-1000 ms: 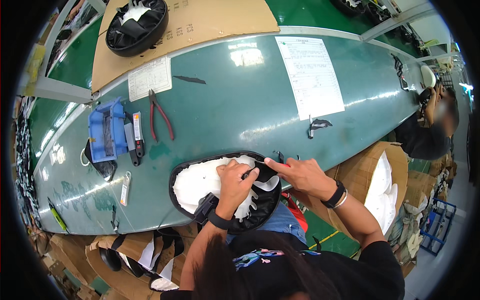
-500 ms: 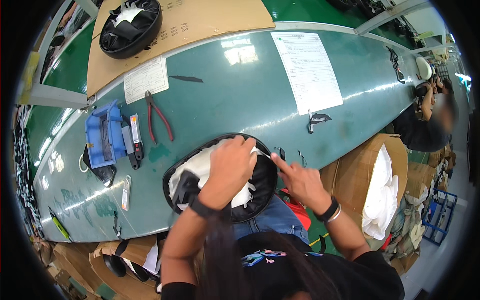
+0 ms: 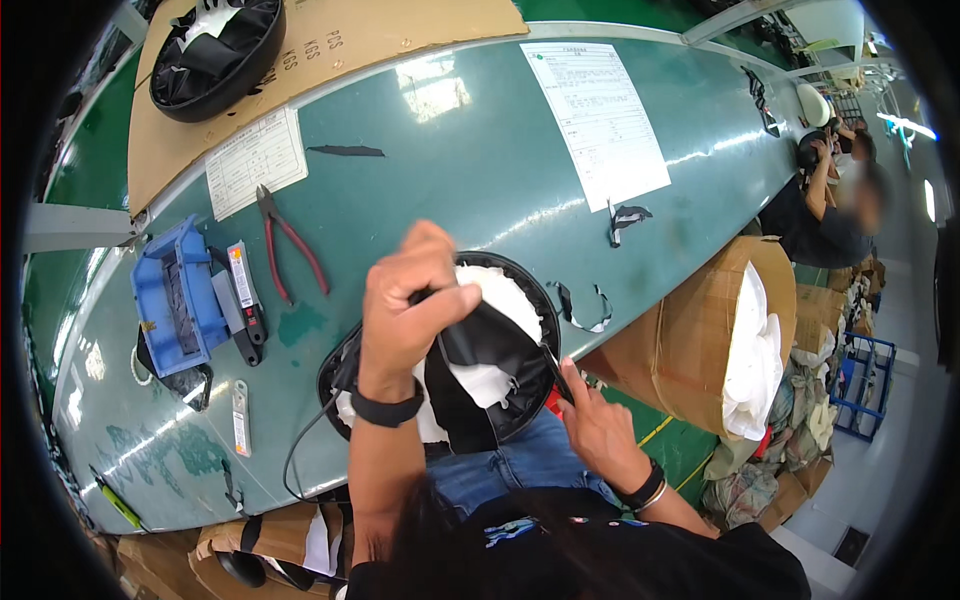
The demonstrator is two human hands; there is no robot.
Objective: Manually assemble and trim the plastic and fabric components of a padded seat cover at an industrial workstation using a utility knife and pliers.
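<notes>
A round black leather-like cover [image 3: 535, 402] with white padding [image 3: 497, 290] inside lies tilted at the table's near edge, against my lap. My left hand [image 3: 412, 300] is closed in a fist around a black flap [image 3: 488, 338] of this cover and holds it raised above the padding. The fingers of my right hand [image 3: 600, 432] are wrapped around a slim dark tool [image 3: 555, 370] with a thin tip. That tip meets the flap's edge at the cover's right side; its exact kind is too small to tell.
Red-handled cutters [image 3: 285, 245], a blue bin [image 3: 182, 290] and a utility knife [image 3: 240, 305] lie to the left. Paper sheets [image 3: 600, 125] and black scraps [image 3: 628, 220] are farther off. A cardboard carton [image 3: 690, 350] stands right. Another black cover [image 3: 215, 60] sits on cardboard; people work far right.
My left hand has risen and moved left, pulling the black flap up and across the padding. My right hand, with the slim tool, has come down and nearer to me.
</notes>
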